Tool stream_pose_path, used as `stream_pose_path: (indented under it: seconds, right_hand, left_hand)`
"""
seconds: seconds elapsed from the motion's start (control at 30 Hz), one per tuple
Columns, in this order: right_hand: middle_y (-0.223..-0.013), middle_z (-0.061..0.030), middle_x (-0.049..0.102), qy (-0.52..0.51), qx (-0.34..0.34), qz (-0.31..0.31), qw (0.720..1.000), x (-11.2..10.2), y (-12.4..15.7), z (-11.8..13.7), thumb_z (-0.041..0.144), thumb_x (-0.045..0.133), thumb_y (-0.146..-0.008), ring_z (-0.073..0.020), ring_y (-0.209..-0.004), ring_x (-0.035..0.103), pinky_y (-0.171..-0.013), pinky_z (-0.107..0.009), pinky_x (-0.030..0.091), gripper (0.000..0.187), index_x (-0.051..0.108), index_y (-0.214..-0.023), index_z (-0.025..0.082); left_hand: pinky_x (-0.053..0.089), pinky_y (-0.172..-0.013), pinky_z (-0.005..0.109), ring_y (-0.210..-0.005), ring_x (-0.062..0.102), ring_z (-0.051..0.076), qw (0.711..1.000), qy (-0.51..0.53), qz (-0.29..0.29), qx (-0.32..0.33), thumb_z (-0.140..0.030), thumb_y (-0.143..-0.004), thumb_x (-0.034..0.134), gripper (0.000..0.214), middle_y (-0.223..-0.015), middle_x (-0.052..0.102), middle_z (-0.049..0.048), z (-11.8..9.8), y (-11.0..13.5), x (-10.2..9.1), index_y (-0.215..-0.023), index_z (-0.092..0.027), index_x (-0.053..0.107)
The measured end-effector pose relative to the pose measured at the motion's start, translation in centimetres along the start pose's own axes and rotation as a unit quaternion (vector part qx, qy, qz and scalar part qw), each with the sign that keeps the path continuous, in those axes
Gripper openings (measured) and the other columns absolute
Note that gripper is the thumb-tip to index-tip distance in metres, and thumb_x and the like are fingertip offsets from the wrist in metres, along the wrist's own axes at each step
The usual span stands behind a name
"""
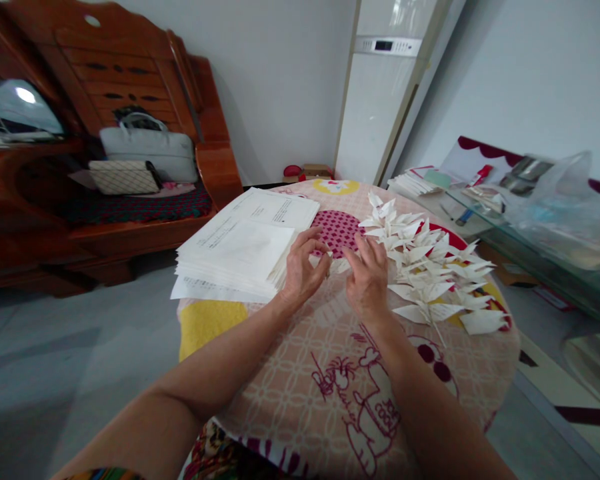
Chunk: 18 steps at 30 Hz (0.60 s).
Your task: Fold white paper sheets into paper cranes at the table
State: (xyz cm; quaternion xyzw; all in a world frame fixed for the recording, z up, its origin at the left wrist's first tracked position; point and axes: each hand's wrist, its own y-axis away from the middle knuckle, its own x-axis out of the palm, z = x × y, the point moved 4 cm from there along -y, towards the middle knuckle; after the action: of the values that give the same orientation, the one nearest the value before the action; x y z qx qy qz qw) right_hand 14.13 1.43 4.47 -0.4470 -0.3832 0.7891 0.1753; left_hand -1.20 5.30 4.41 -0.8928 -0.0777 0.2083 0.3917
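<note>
Left hand (301,268): thumb and forefinger pinch white paper (339,265), located between both hands. Right hand (367,272): fingers half-curled beside it; hold cannot be told. Left of grip: printed paper stack (245,243). Right of grip: origami cranes (423,260).

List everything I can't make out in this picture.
In the head view:
Small white paper piece between the left hand and right hand: shape blurred, partly covered by fingers.
Flat white printed paper stack: text too small, blurred.
Translucent plastic bag: contents clouded by its film, part cut off by right edge.
</note>
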Motion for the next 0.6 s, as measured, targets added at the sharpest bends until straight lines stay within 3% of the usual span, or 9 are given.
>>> stream_pose_path:
  seconds: [0.2, 0.4, 0.5, 0.6]
  right_hand:
    - [-0.143, -0.0088, 0.059, 0.038, -0.018, 0.03, 0.999, 1.4, 0.9, -1.0, 0.009, 0.051, -0.088, -0.0324, -0.145, 0.036, -0.118, -0.067, 0.022, 0.04, 0.069, -0.119, 0.027]
    - [-0.141, -0.0088, 0.059, 0.114, -0.024, 0.01, 0.993, 1.2, 0.9, -1.9, 0.015, 0.05, -0.093, -0.0306, -0.142, 0.038, -0.117, -0.061, 0.027, 0.035, 0.072, -0.117, 0.026]
    - [-0.14, -0.01, 0.06, 0.156, -0.006, 0.004, 0.988, 1.0, 0.9, -2.6, 0.012, 0.047, -0.092, -0.03, -0.139, 0.041, -0.115, -0.057, 0.031, 0.039, 0.073, -0.117, 0.024]
    - [-0.139, -0.0101, 0.061, 0.172, 0.007, 0.0, 0.985, 0.9, 1.0, -3.1, 0.01, 0.045, -0.091, -0.03, -0.136, 0.043, -0.114, -0.054, 0.035, 0.042, 0.074, -0.118, 0.024]
  left_hand:
    - [0.049, -0.106, 0.046, -0.119, 0.061, 0.023, 0.999, 0.016, 0.019, 0.02, -0.014, -0.084, 0.065, 0.005, -0.128, 0.064, 0.0099, -0.5, 0.4, 0.2, -0.087, -0.018, 0.065]
    - [0.048, -0.106, 0.044, -0.121, 0.06, 0.023, 0.996, 0.057, 0.039, 0.059, -0.022, -0.089, 0.06, 0.015, -0.129, 0.063, 0.0109, -1.1, 0.1, -0.3, -0.103, -0.017, 0.065]
    - [0.048, -0.105, 0.042, -0.119, 0.061, 0.021, 0.997, 0.064, 0.02, 0.039, -0.019, -0.093, 0.05, 0.022, -0.124, 0.066, 0.0115, -0.5, -0.3, -0.5, -0.111, -0.016, 0.064]
    - [0.05, -0.104, 0.038, -0.116, 0.063, 0.02, 0.998, 0.043, 0.037, 0.012, -0.01, -0.088, 0.047, 0.034, -0.12, 0.069, 0.0105, 0.7, -0.4, -0.3, -0.116, -0.015, 0.064]
